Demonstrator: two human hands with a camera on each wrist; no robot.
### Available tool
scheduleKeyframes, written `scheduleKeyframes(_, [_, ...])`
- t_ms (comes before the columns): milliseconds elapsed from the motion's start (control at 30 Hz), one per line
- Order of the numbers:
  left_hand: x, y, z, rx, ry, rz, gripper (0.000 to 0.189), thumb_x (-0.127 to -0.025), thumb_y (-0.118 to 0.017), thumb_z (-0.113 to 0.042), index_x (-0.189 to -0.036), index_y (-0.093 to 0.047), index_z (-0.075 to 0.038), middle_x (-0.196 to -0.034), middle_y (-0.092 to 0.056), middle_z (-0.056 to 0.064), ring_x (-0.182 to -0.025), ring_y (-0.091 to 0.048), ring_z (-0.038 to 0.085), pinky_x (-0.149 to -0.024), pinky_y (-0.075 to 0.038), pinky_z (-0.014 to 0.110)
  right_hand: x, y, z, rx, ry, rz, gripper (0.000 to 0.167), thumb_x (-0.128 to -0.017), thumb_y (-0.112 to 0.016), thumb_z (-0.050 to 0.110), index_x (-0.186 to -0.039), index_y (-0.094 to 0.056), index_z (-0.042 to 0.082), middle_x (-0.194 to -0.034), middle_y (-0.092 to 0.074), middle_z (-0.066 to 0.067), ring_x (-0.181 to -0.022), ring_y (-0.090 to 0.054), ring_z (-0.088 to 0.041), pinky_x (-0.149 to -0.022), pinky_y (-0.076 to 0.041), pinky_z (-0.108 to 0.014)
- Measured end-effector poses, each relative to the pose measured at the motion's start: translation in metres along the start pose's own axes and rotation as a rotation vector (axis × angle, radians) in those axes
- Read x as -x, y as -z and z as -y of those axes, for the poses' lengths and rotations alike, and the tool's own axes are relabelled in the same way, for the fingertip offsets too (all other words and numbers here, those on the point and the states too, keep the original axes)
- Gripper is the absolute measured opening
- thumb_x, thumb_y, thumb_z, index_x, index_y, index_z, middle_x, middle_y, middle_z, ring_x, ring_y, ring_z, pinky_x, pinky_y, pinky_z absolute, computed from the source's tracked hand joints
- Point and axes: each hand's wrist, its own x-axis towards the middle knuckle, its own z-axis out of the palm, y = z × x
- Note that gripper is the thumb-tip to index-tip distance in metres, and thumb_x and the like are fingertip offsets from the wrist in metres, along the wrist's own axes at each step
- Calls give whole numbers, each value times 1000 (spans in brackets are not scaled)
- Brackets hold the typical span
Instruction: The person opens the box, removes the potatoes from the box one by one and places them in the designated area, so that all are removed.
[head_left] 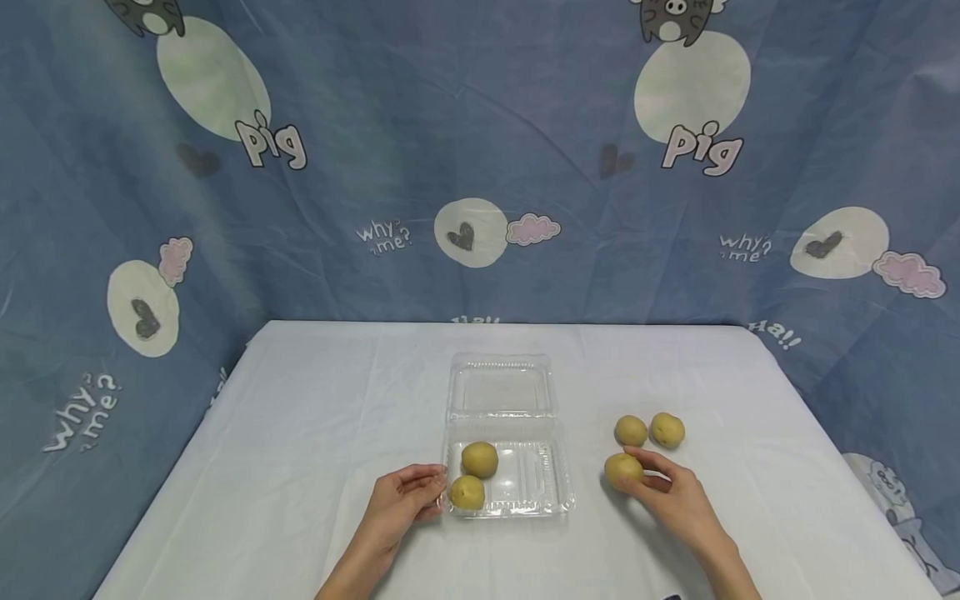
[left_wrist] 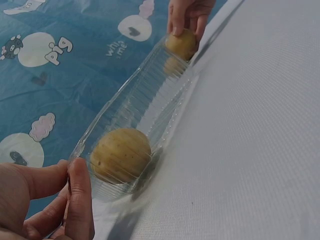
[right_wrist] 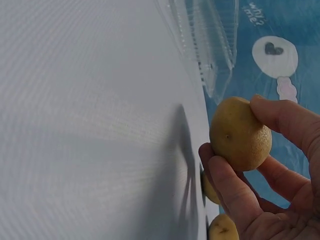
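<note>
A clear plastic clamshell box [head_left: 517, 479] lies with its lid [head_left: 501, 387] folded back, away from the person. Two yellow potatoes sit in its left part: a rear potato [head_left: 480, 460] and a front potato [head_left: 468, 493]. The left hand [head_left: 405, 502] pinches the box's left rim between thumb and fingers, as the left wrist view also shows. Right of the box, the right hand [head_left: 671, 498] holds a potato [head_left: 623, 471] between thumb and fingertips; in the right wrist view this potato [right_wrist: 239, 134] is raised off the cloth.
Two more potatoes, a left one [head_left: 631, 431] and a right one [head_left: 667, 430], lie side by side just beyond the right hand. White cloth [head_left: 360, 392] covers the table. A blue printed curtain [head_left: 480, 150] hangs behind it. A small dark object [head_left: 672, 597] shows at the bottom edge.
</note>
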Motion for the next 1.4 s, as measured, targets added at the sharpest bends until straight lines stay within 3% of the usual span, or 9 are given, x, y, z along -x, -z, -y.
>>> scheduleKeyframes(133, [0,0,0,-1,4,-6,36,-88,-74,-12,-114,-63,9,-98,-67,11,-81,-63,16,-70,-59,27,-1,0,-2,5,16,0,57,-86,-77,30,-135,-57,7,-133,-57,-15,-115,-59,-32,-86,-53,-28])
scheduleKeyframes(367, [-1,0,0,0,2,-2,35,-88,-74,-12,-114,-63,9,-97,-67,11,-81,-63,16,-70,-59,27,-3,1,-5,66,58,-11,58,-87,-76,30,-135,-56,4,-133,-58,-15,-117,-57,-35,-98,-48,-48])
scheduleKeyframes(667, [-1,1,1,4,7,-4,34,-88,-74,-11,-113,-63,9,-97,-67,10,-82,-63,16,-70,-59,27,-3,4,-7,107,50,-19,59,-87,-76,33,-136,-56,6,-133,-58,-14,-117,-56,-33,-98,-44,-55])
scheduleKeyframes(1400, [0,0,0,2,3,-2,36,-88,-75,-13,-114,-63,9,-96,-66,9,-81,-63,15,-69,-59,27,-8,9,-12,171,89,-83,55,-86,-77,25,-132,-56,3,-128,-58,-21,-110,-59,-38,-88,-54,-47])
